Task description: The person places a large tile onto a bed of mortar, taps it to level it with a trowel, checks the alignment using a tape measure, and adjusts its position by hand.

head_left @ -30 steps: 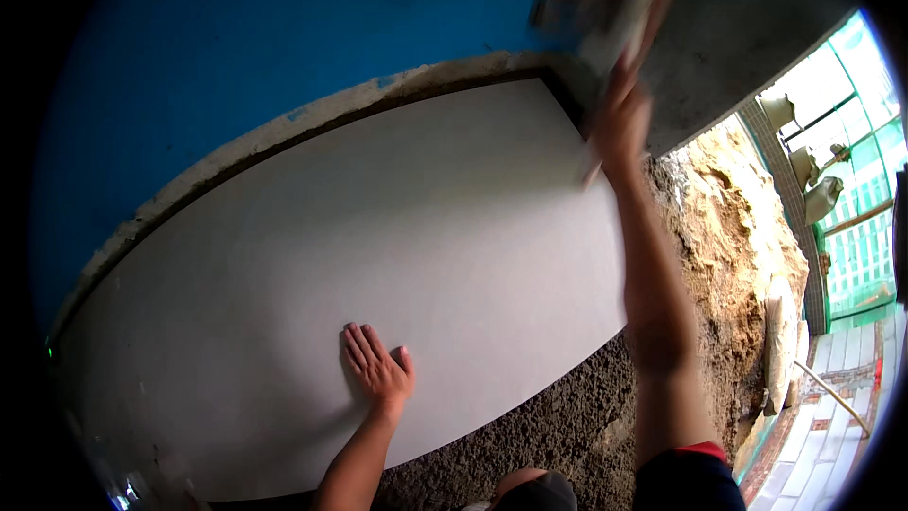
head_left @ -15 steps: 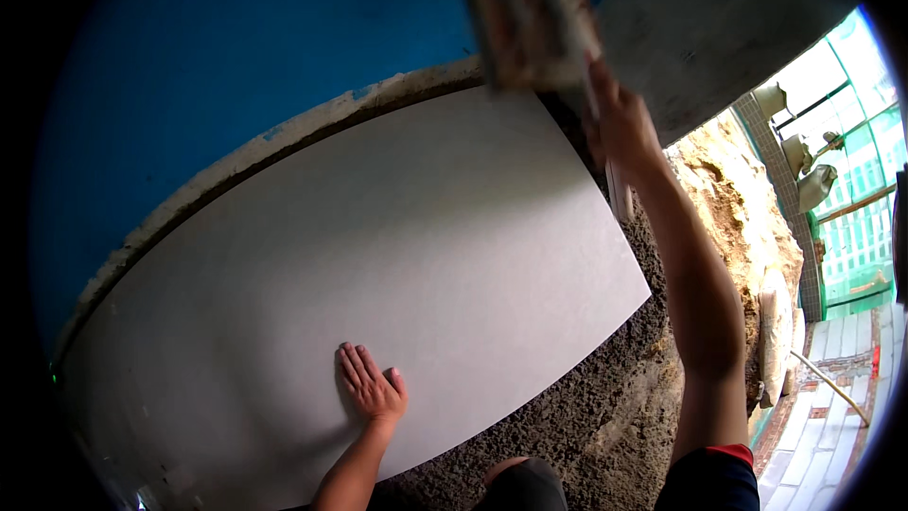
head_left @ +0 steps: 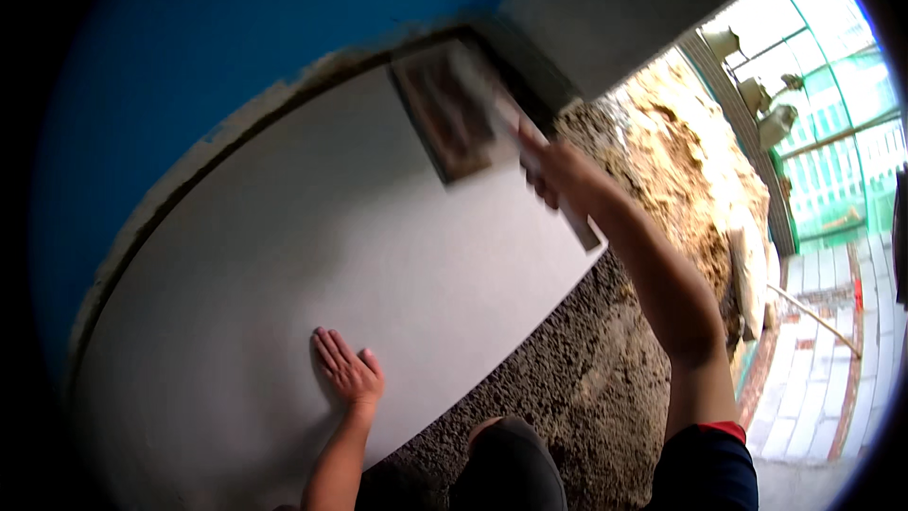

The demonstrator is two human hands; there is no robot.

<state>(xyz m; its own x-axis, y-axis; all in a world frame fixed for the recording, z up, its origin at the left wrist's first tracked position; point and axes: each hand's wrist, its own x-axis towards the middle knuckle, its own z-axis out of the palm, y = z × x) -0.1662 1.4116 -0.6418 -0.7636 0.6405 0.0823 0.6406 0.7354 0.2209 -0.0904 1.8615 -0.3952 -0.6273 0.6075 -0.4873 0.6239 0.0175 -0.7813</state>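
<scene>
Our left hand point(head_left: 352, 378) lies flat, fingers extended, on the pale slab point(head_left: 284, 265); our right hand point(head_left: 566, 175) is wrapped round a flat-headed tool point(head_left: 446, 118) (rather blurred) over the slab's far right end.

"What is blurred?"

"The flat rectangular brown-and-grey tool point(head_left: 449, 123); whether it touches the large pale grey slab point(head_left: 378, 246) cannot be told."

"And hidden?"

"Part of the tool's long pale handle point(head_left: 507, 115), inside the person's right grip point(head_left: 560, 173), and the left grip point(head_left: 352, 378)'s palm, turned to the slab."

"Cut off?"

"The dark blue sleeve with red trim point(head_left: 705, 473) and the dark grey-clothed knee point(head_left: 511, 468), both by the lower edge; the slab's left end fades into darkness."
</scene>
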